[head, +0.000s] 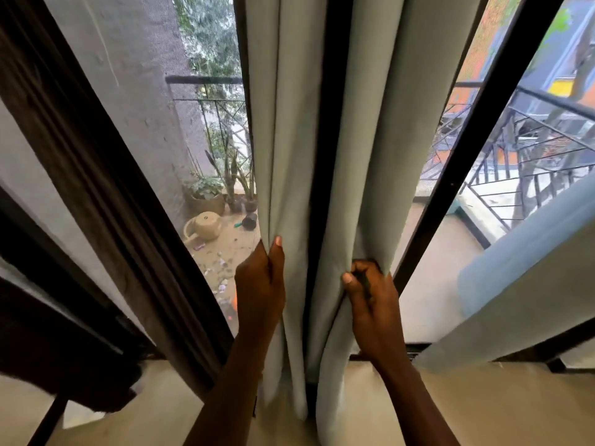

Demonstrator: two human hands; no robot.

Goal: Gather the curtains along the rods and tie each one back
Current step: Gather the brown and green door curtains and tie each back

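At the window frame (452, 181), mid-view: L hand (260, 284) grips the left folds of the pale curtain (289, 123). R hand (372, 297) pinches its right folds, fingers curled. A dark curtain (96, 188) hangs at left.

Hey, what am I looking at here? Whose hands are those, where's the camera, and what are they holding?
There is no machine here. This is a single picture from a camera worn on a person's head, looking forward and down, so the two arms coming in from below are the wearer's own. The left hand and the right hand each grip a fold of the pale curtain, which hangs bunched at a window. A dark curtain hangs at the left. Outside are a watering can and potted plants.
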